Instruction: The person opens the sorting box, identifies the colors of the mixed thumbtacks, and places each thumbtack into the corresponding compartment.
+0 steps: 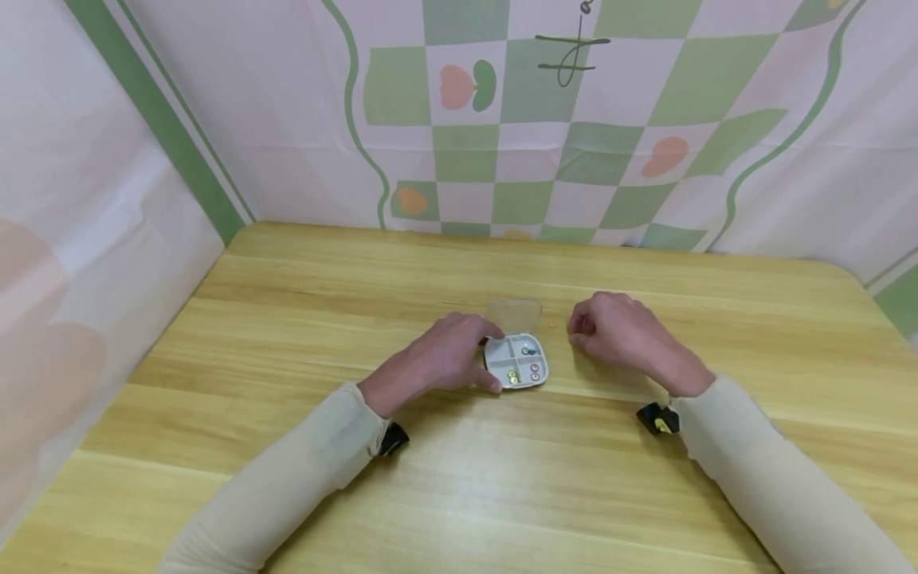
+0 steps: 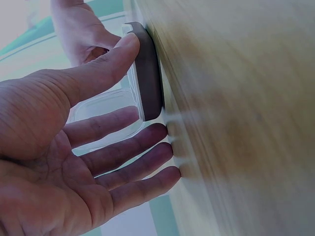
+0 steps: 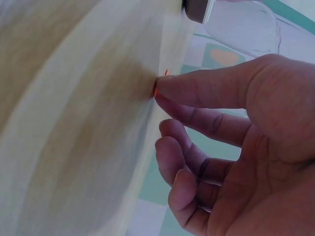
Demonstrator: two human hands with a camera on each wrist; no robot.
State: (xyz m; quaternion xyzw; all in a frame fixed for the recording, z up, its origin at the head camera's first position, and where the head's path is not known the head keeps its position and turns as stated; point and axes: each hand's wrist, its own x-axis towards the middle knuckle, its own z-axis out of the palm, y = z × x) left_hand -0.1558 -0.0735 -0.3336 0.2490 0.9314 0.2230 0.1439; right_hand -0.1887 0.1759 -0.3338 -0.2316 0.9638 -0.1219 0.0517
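Note:
A small pill box (image 1: 515, 361) with four compartments lies on the table, its clear lid (image 1: 515, 316) swung back to the far side. My left hand (image 1: 448, 351) holds it by the left side, thumb at the near edge and index finger at the far edge. In the left wrist view the dark outer wall (image 2: 148, 73) shows beside the thumb. Small yellow-green, reddish and dark ring-like pieces sit in three compartments. Right of the box, my right hand (image 1: 622, 333) pinches a tiny orange piece (image 3: 156, 91) at the tabletop between thumb and index finger, other fingers curled.
Another tiny orange piece (image 1: 552, 325) lies on the wooden table (image 1: 344, 279) between the lid and my right hand. A patterned cloth (image 1: 466, 151) hangs behind the table's back edge, and another (image 1: 107, 239) at the left. Black bands are on both wrists.

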